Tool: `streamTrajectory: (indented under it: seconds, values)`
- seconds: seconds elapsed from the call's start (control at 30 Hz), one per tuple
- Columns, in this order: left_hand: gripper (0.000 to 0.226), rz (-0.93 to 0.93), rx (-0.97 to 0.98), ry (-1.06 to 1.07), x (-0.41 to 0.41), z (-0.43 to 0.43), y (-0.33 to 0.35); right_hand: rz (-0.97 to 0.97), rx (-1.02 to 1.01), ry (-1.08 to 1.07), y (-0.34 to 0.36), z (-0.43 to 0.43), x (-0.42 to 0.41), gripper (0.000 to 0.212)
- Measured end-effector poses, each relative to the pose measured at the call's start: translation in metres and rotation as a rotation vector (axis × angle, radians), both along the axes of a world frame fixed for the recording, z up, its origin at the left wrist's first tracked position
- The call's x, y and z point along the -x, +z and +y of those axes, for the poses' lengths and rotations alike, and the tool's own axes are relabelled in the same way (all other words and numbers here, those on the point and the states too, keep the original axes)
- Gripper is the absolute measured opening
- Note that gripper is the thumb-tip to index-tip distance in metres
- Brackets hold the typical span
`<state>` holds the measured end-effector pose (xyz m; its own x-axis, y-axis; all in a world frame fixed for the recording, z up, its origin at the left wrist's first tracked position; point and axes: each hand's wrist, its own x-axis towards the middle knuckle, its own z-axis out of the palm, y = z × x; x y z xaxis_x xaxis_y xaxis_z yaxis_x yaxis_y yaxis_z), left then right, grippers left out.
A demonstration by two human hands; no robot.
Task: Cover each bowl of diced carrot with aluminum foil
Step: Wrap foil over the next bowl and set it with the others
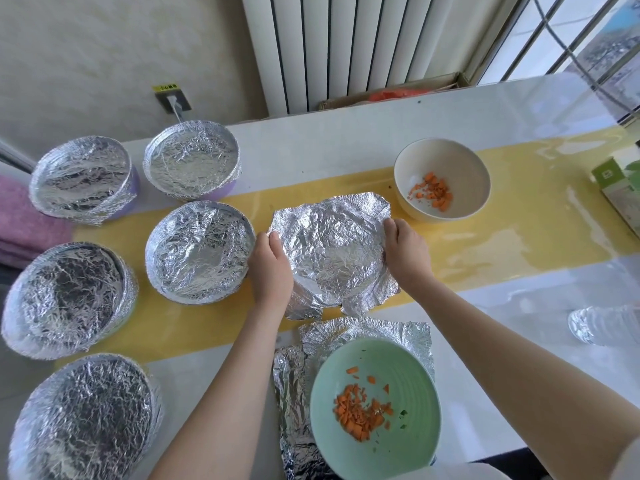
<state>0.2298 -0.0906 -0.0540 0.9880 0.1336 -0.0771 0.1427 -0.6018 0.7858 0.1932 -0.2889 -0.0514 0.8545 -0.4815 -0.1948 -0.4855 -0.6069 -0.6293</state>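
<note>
Hands clamp opposite sides of a crumpled foil sheet (pixel 332 251) at the middle of the glossy surface (pixel 346 140). The left hand (pixel 270 268) curls its fingers down over the sheet's left edge with the thumb on top. The right hand (pixel 405 251) curls over the right edge. The sheet is domed and finely creased, and its ragged corners stick out loose on the right side. The bowl under it is fully hidden, so its colour cannot be told. Just beside the left hand stands one of five foil-covered bowls (pixel 200 251), round and wrinkled; lilac walls show on the two farthest. Beyond the right hand sits an uncovered white bowl (pixel 446 157), smooth inside, holding diced carrot (pixel 431 192). Nearest the person, a pale green ribbed bowl (pixel 398 368) with carrot pieces (pixel 360 414) rests on another foil piece (pixel 367 329); its near rim is cut off at the bottom. A clear plastic bottle (pixel 602 323) shows blurred at the right.
</note>
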Motion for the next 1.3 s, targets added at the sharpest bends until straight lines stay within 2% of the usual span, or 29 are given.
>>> streamTrajectory:
  seconds: [0.17,0.33,0.5,0.6,0.83,0.9,0.93,1.03,1.2,1.3]
  values:
    - [0.033,0.058,0.064,-0.007,0.001,-0.005,0.003,-0.013,0.001,-0.024,0.002,-0.009,0.001,0.036]
    - [0.031,0.272,0.158,0.024,-0.007,-0.005,0.008,0.023,0.023,0.001,0.002,-0.011,-0.002,0.034]
    - [0.029,0.490,0.360,0.137,-0.010,-0.009,0.016,0.008,0.015,0.002,0.001,-0.011,-0.002,0.038]
    - [0.038,0.400,0.273,0.122,-0.005,-0.011,0.019,0.019,0.016,-0.001,0.002,-0.011,-0.003,0.039]
    - [0.045,-0.070,-0.113,-0.078,0.016,-0.012,0.019,0.030,0.030,0.000,0.001,-0.012,-0.003,0.042]
    - [0.047,-0.167,-0.146,-0.099,0.018,-0.012,0.021,0.026,0.039,0.007,0.001,-0.012,-0.003,0.041]
    - [0.050,-0.155,-0.119,-0.083,0.016,-0.011,0.020,0.024,0.043,0.007,0.001,-0.012,-0.003,0.040]
    - [0.053,0.035,0.048,0.012,0.009,-0.010,0.020,0.026,0.058,0.014,-0.001,-0.013,-0.003,0.039]
    - [0.028,0.174,0.195,0.082,0.007,-0.008,0.017,0.032,0.059,0.022,-0.003,-0.013,-0.002,0.037]
    - [0.024,0.240,0.293,0.109,0.003,-0.006,0.017,0.037,0.051,0.020,-0.003,-0.013,-0.003,0.038]
